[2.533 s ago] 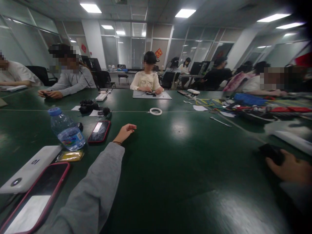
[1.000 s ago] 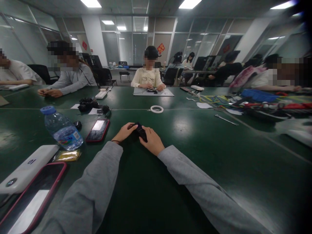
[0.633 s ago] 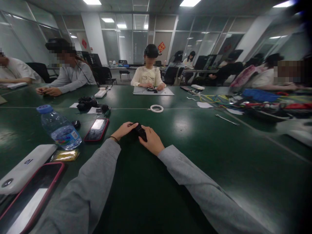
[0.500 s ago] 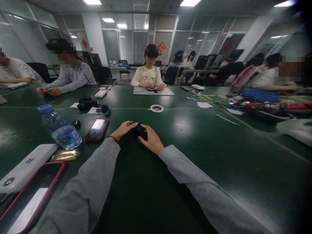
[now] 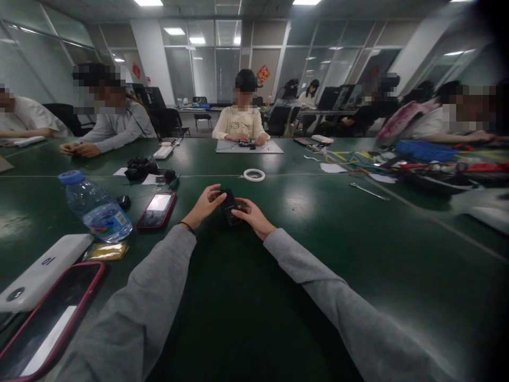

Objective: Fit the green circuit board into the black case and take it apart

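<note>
Black device, turned straighter than moments ago, pinched by left hand and right hand; green table stretches near and right.

Dim overall. Light from white ceiling panels, cut by the top edge; small bright patches on the glass behind. Table: soft glare mid-right and lower right, deep shadow between sleeves. Black device loses detail. Right side stretched, smeared, corner black.
</note>
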The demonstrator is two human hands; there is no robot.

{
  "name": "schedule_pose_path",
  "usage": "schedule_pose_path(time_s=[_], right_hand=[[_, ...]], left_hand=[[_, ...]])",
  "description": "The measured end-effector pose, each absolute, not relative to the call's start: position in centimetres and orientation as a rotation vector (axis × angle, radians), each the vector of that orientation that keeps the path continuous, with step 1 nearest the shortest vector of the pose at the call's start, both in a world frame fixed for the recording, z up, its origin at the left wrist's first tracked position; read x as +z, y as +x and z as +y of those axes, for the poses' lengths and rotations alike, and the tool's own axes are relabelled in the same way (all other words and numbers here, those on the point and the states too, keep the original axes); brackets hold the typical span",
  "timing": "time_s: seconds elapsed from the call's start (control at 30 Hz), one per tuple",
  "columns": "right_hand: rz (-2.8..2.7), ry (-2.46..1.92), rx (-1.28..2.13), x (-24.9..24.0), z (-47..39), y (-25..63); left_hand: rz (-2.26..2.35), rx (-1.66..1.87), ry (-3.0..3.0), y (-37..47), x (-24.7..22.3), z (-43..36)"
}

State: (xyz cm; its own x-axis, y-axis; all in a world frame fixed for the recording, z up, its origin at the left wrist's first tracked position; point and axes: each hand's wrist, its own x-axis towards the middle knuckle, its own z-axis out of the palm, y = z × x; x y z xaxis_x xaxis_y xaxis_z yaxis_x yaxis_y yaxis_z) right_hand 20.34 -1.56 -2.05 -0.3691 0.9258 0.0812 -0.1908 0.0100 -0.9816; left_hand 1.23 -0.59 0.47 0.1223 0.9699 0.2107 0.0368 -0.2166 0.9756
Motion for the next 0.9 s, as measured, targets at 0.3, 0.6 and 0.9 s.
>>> schedule_pose_path(time_s=[0.3, 0.6, 0.9], right_hand=[[-1.271, -0.825, 1.482, -2.8, -0.9, 20.7], [-1.312, -0.821, 1.507, -2.8, -0.8, 20.8], [-1.337, -0.822, 1.493, -2.7, -0.9, 20.8]], left_hand=[[1.069, 1.102, 1.336, 1.9, -1.0, -1.6], [1.007, 1.105, 1.316, 1.6, -0.9, -1.7], [1.007, 1.093, 1.304, 1.5, -0.9, -1.8]])
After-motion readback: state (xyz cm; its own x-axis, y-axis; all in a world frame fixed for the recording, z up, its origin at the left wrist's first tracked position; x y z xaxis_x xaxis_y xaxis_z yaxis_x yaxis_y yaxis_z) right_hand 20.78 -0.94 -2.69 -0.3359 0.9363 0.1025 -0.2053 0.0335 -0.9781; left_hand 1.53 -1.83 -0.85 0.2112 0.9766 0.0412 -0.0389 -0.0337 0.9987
